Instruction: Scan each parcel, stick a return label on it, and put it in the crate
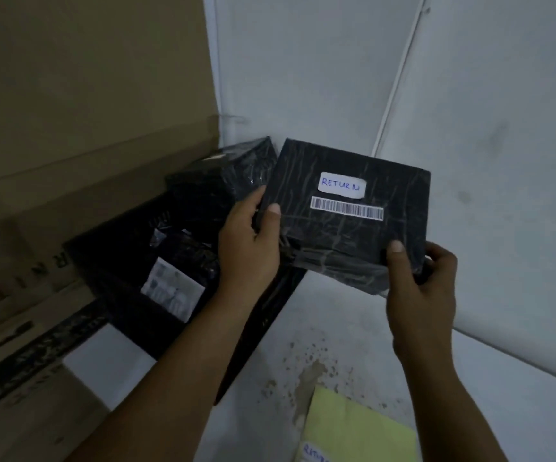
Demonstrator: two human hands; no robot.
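A black plastic-wrapped parcel (350,235) is held in the air with both hands. On its top face are a white RETURN label (341,185) and a barcode strip (347,208). My left hand (250,241) grips its left edge, thumb on top. My right hand (418,285) grips its near right corner, thumb on top. The parcel hangs just right of a dark crate (263,315), which holds other black wrapped parcels (223,181), one with a white printed label (171,288).
A big brown cardboard box (70,128) stands at the left behind the crate. A yellow sheet (353,425) with another RETURN label (315,453) lies on the white stained surface at the bottom. White walls meet in the corner behind the parcel.
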